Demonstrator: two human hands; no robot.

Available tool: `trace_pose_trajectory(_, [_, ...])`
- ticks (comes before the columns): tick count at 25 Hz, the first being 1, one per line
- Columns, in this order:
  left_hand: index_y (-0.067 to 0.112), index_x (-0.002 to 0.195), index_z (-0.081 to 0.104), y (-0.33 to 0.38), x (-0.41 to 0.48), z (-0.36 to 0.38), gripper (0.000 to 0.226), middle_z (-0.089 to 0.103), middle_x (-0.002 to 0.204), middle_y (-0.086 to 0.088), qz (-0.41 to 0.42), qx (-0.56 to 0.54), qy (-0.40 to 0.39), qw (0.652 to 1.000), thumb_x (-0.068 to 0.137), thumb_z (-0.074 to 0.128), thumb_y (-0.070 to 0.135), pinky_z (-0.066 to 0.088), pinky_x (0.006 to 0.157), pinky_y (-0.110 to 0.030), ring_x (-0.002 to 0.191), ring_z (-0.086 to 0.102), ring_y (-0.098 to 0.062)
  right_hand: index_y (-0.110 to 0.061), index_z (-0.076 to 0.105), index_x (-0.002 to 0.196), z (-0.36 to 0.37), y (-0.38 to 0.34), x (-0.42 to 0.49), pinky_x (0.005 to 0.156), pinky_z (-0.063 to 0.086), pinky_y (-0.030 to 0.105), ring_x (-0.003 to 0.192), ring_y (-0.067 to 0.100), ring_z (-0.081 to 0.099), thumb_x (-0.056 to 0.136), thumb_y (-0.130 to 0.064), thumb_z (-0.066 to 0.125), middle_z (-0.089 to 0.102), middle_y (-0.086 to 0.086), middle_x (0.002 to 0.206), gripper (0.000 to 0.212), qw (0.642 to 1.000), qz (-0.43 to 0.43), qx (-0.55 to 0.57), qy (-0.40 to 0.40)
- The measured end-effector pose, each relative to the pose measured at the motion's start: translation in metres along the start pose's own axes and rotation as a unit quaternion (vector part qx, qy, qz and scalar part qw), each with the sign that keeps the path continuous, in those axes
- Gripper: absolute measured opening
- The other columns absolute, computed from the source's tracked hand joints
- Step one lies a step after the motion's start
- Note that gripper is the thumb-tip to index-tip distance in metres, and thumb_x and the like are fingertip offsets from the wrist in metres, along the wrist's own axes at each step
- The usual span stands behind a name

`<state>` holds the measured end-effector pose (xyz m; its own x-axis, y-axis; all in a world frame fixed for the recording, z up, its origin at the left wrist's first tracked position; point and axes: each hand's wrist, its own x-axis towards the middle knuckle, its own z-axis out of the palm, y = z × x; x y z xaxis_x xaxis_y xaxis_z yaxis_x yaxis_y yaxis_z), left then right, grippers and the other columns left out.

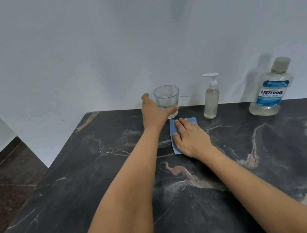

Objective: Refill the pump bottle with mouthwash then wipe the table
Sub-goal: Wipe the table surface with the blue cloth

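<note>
Up near the back edge of the table (pixel 242 182), the left hand (pixel 153 112) grips a clear glass (pixel 166 97) low on its side, the thumb curled across the front of its base and the fingers reaching round the far left side. The glass stands upright and looks empty or nearly so. Just in front of it the right hand (pixel 190 136) lies flat, fingers straight and slightly spread, pressing on a blue cloth (pixel 172 126) spread on the tabletop; the cloth's far corner reaches almost to the foot of the glass.

To the right of the cloth stands the pump bottle (pixel 211 102), upright, its white pump head on, holding pale yellowish liquid nearly to the shoulder. Further right, well apart from both hands, the mouthwash bottle (pixel 271 93) stands capped, its blue label reading "LISTERINE COOL MINT"; the smaller print cannot be read.

The table is dark marble with tan and white veins. A white wall (pixel 134 37) rises behind it, and dark floor tiles (pixel 6 183) show at the left.
</note>
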<state>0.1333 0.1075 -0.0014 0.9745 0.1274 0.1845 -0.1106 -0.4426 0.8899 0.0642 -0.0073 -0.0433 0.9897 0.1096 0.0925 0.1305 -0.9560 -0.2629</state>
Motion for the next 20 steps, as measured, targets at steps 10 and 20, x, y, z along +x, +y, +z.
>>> trace_pose_trajectory(10, [0.012,0.137,0.037,0.01,0.02,-0.005,0.096,0.054,0.13,-0.007,0.056,0.024,0.079,0.995,0.059,0.087,0.037,0.042,0.086,-0.026,0.117,0.052,-0.022,0.001,0.007,0.151,-0.001,-0.016,0.044,0.121,0.002,0.038,0.148,0.026,0.005,0.1,-0.032,0.019,0.008,0.013,0.16,0.062,0.988,0.156,-0.022,-0.003])
trace_pose_trajectory(20, [0.011,0.137,0.038,0.028,0.041,-0.088,0.096,0.055,0.13,-0.008,0.118,0.084,0.093,0.985,0.058,0.086,0.039,0.047,0.092,-0.032,0.115,0.053,-0.022,0.006,0.004,0.149,0.015,-0.092,0.093,0.121,0.005,0.04,0.146,0.032,0.009,0.1,-0.033,0.018,0.01,0.02,0.158,0.064,0.988,0.149,-0.034,-0.036])
